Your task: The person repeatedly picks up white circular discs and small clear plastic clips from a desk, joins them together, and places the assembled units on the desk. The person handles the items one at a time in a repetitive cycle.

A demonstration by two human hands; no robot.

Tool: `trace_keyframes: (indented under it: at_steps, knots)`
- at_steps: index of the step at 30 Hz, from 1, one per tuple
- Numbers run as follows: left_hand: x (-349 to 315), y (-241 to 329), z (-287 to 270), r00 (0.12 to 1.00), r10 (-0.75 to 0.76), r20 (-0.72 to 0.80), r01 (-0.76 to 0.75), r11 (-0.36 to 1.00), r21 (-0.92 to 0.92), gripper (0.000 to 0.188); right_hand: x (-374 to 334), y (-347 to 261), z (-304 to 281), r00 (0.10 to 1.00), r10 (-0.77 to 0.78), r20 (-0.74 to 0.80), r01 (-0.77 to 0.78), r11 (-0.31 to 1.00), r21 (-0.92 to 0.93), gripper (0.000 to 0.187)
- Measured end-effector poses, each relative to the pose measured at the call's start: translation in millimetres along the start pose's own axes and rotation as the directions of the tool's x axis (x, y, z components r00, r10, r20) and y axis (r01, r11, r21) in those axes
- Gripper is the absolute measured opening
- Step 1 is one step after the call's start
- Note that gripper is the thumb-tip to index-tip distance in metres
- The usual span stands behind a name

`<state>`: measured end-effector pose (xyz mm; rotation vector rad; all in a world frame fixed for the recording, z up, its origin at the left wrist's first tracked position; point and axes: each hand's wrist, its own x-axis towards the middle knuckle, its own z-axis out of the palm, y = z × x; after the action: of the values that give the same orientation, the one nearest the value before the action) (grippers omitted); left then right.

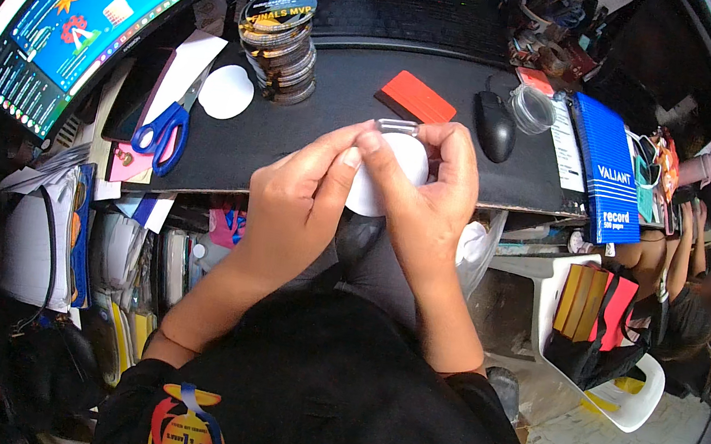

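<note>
A round medal with a white face (pixel 403 158) and a metal ribbon loop (pixel 399 125) at its top is held between both my hands, above the near edge of the desk. My left hand (pixel 293 200) pinches its left side with thumb and fingertips. On the other side my right hand (pixel 436 201) wraps round the rim, its thumb lying across the white face. Beyond them stands a stack of medals (pixel 278 48), and a loose white disc (pixel 227 91) lies beside it. A red squeegee-like block (pixel 417 96) rests just past my fingers.
Blue-handled scissors (pixel 163 136) lie at the left among papers. To the right are a black mouse (pixel 493 126), a clear round container (pixel 532 109) and a blue record book (pixel 603 171). A white chair (pixel 640 398) carries a black bag (pixel 605 357); another person (pixel 697 315) is at the far right.
</note>
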<state>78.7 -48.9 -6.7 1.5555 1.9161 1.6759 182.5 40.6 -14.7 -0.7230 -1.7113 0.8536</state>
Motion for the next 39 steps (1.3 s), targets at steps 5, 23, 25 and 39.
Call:
trace_keyframes:
  at_steps: [5,23,25,39]
  knots:
    - [-4,-10,3,0.990,-0.141,0.000,0.138,0.969,-0.206,0.023,-5,15,4,0.984,0.163,0.068,-0.175,0.943,0.281,0.018]
    - [-6,-78,23,0.650,-0.541,0.534,0.737,0.620,-0.270,0.082,103,110,-5,0.862,0.249,0.441,0.138,0.722,-0.678,0.031]
    - [-3,-73,26,0.676,-0.527,0.515,0.644,0.762,-0.066,0.077,96,95,-17,0.944,0.002,0.330,0.246,0.663,-0.707,0.018]
    - [42,-105,45,0.970,-0.092,0.227,0.044,0.977,0.208,0.022,20,73,-43,0.762,-0.339,0.552,0.602,0.686,-0.409,0.029]
